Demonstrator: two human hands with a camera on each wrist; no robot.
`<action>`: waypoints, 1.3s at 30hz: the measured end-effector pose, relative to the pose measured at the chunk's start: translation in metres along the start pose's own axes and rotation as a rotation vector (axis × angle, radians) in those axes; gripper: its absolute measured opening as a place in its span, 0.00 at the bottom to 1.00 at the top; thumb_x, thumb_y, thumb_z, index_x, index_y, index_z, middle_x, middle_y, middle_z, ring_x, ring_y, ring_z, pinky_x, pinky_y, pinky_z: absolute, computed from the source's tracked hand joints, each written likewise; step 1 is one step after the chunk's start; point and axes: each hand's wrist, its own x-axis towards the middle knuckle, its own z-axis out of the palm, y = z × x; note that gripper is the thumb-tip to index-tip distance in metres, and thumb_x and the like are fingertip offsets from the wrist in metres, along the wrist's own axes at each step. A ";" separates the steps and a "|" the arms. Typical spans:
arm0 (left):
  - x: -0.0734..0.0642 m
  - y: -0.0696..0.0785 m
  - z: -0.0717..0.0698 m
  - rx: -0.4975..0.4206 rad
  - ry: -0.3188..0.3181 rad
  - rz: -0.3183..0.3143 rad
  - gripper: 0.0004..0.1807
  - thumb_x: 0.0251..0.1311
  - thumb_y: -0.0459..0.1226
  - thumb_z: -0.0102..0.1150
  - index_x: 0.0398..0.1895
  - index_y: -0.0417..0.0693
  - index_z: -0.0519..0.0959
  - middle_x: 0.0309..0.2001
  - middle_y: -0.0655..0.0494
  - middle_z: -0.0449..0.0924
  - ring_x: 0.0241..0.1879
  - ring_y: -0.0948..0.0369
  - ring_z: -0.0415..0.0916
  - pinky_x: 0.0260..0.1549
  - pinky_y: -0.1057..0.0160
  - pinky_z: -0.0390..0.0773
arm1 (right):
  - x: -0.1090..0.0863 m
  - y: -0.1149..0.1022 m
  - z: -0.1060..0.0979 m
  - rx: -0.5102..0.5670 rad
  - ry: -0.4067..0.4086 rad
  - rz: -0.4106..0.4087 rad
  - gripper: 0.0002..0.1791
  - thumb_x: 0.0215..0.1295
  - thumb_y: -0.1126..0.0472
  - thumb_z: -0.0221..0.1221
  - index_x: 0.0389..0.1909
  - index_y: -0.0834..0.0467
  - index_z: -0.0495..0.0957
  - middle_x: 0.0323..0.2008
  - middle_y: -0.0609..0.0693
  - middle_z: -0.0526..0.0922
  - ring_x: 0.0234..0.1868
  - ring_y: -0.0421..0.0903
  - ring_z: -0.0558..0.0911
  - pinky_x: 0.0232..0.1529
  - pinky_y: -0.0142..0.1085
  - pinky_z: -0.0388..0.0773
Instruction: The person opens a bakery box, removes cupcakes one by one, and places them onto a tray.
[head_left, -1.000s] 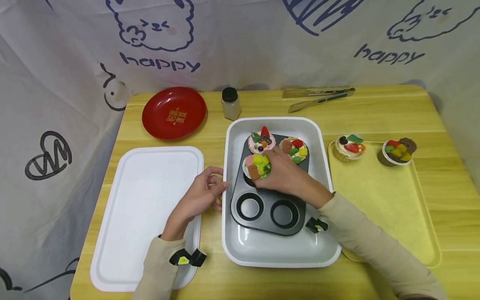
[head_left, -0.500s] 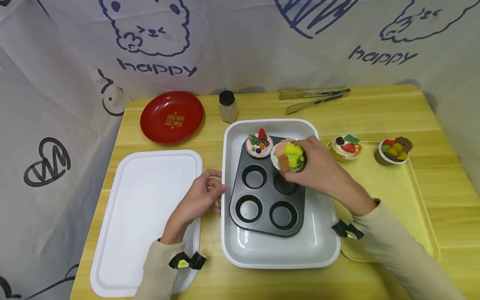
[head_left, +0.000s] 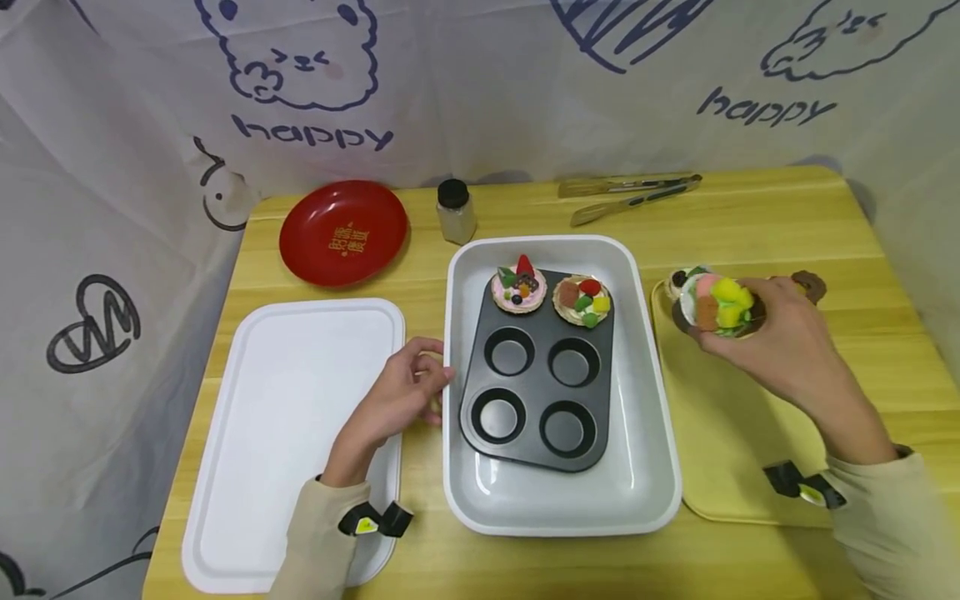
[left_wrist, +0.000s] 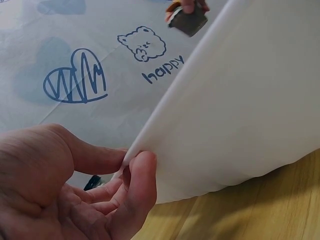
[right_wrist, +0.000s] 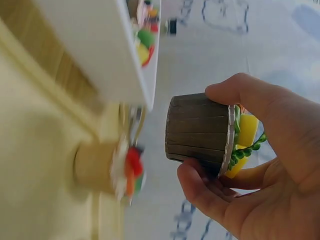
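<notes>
My right hand (head_left: 787, 358) holds a cupcake (right_wrist: 197, 130) in a dark brown pleated cup, topped with yellow and green pieces, above the yellow tray (head_left: 750, 450). In the right wrist view, thumb and fingers grip the cup near its rim. My left hand (head_left: 397, 387) pinches the left rim of the white deep tray (head_left: 562, 517), thumb and finger on the edge in the left wrist view. Inside that tray lies a dark muffin pan (head_left: 536, 408). Two fruit-topped cupcakes sit in its back cups, one pink (head_left: 517, 287), one with red and green pieces (head_left: 582, 302); the other cups are empty.
Beneath the held cupcake stands a light-cupped cupcake (right_wrist: 95, 167), and a dark one (head_left: 810, 286) is mostly hidden behind my right hand. A flat white tray (head_left: 300, 433) lies left. At the back are a red plate (head_left: 345, 233), a black-capped jar (head_left: 456, 212) and tongs (head_left: 637, 198).
My right hand has lifted the dark-cupped cupcake out of the pan's middle row and carried it right, over the yellow tray. The left hand has stayed at the tray rim.
</notes>
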 end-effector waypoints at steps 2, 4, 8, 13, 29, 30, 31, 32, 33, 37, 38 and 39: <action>0.000 0.001 0.001 0.005 -0.001 0.000 0.20 0.69 0.31 0.55 0.61 0.35 0.65 0.33 0.46 0.75 0.24 0.47 0.76 0.21 0.47 0.86 | -0.005 0.014 -0.006 0.001 0.013 0.026 0.40 0.53 0.48 0.72 0.55 0.74 0.71 0.47 0.69 0.71 0.45 0.64 0.70 0.34 0.48 0.68; 0.001 0.001 0.001 0.004 -0.002 -0.002 0.20 0.69 0.31 0.55 0.61 0.35 0.65 0.33 0.46 0.75 0.24 0.46 0.76 0.21 0.47 0.86 | -0.010 0.027 -0.010 -0.004 0.020 0.070 0.40 0.54 0.47 0.72 0.55 0.74 0.71 0.48 0.71 0.70 0.45 0.65 0.70 0.34 0.50 0.69; 0.002 0.001 0.002 0.003 -0.004 -0.004 0.21 0.69 0.31 0.56 0.61 0.34 0.65 0.33 0.45 0.74 0.24 0.48 0.76 0.21 0.46 0.85 | -0.020 0.050 -0.014 0.006 0.037 0.149 0.37 0.57 0.47 0.70 0.52 0.74 0.72 0.49 0.72 0.70 0.46 0.66 0.70 0.34 0.47 0.68; 0.003 0.000 0.003 0.004 -0.014 -0.009 0.22 0.69 0.31 0.56 0.62 0.33 0.64 0.33 0.46 0.75 0.23 0.47 0.76 0.19 0.50 0.86 | -0.036 0.081 -0.012 0.020 0.064 0.249 0.35 0.60 0.45 0.67 0.49 0.74 0.72 0.46 0.69 0.72 0.41 0.60 0.71 0.27 0.34 0.66; 0.000 -0.001 0.001 0.036 0.016 -0.021 0.22 0.70 0.33 0.56 0.62 0.35 0.64 0.34 0.45 0.75 0.28 0.53 0.77 0.20 0.51 0.86 | -0.049 0.127 0.012 0.003 0.120 0.263 0.29 0.56 0.47 0.71 0.34 0.71 0.76 0.31 0.67 0.77 0.30 0.56 0.73 0.20 0.35 0.66; 0.000 -0.001 0.001 0.039 0.017 -0.022 0.22 0.70 0.33 0.56 0.62 0.35 0.64 0.34 0.44 0.76 0.28 0.53 0.77 0.20 0.52 0.86 | -0.048 0.127 0.012 0.005 0.113 0.262 0.29 0.56 0.47 0.71 0.34 0.72 0.75 0.32 0.68 0.77 0.32 0.58 0.73 0.21 0.35 0.66; -0.001 -0.001 0.001 0.041 0.018 -0.023 0.22 0.70 0.33 0.56 0.62 0.36 0.64 0.35 0.44 0.76 0.28 0.54 0.77 0.20 0.52 0.86 | -0.048 0.128 0.013 0.004 0.106 0.266 0.29 0.57 0.47 0.71 0.34 0.73 0.75 0.32 0.69 0.77 0.32 0.59 0.73 0.21 0.36 0.67; -0.001 -0.001 0.001 0.044 0.017 -0.023 0.22 0.70 0.33 0.56 0.62 0.36 0.64 0.35 0.44 0.76 0.28 0.55 0.77 0.20 0.53 0.86 | -0.048 0.128 0.014 0.000 0.096 0.277 0.30 0.57 0.47 0.70 0.35 0.73 0.75 0.34 0.70 0.76 0.34 0.61 0.73 0.23 0.37 0.67; -0.001 -0.001 0.002 0.046 0.017 -0.022 0.22 0.70 0.33 0.56 0.62 0.36 0.64 0.35 0.44 0.76 0.28 0.55 0.77 0.20 0.53 0.86 | -0.048 0.128 0.014 -0.001 0.086 0.288 0.32 0.57 0.46 0.70 0.37 0.74 0.75 0.35 0.71 0.76 0.36 0.62 0.73 0.24 0.39 0.67; 0.000 0.000 0.002 0.056 0.011 -0.011 0.22 0.70 0.34 0.55 0.62 0.36 0.64 0.35 0.44 0.76 0.28 0.57 0.77 0.20 0.53 0.86 | -0.051 0.130 0.014 -0.002 0.060 0.321 0.34 0.59 0.45 0.68 0.38 0.75 0.74 0.36 0.71 0.74 0.38 0.64 0.72 0.25 0.41 0.67; 0.001 0.001 0.003 0.058 0.008 -0.009 0.22 0.70 0.34 0.55 0.63 0.36 0.64 0.35 0.45 0.76 0.28 0.57 0.77 0.20 0.53 0.86 | -0.051 0.130 0.014 -0.004 0.062 0.323 0.34 0.59 0.44 0.68 0.38 0.75 0.74 0.36 0.71 0.74 0.37 0.64 0.72 0.25 0.40 0.67; 0.001 0.001 0.003 0.059 0.006 -0.009 0.22 0.70 0.34 0.55 0.63 0.36 0.64 0.35 0.44 0.76 0.28 0.57 0.77 0.20 0.53 0.86 | -0.052 0.130 0.014 -0.004 0.065 0.323 0.33 0.59 0.44 0.68 0.37 0.75 0.74 0.35 0.70 0.74 0.37 0.63 0.72 0.24 0.40 0.67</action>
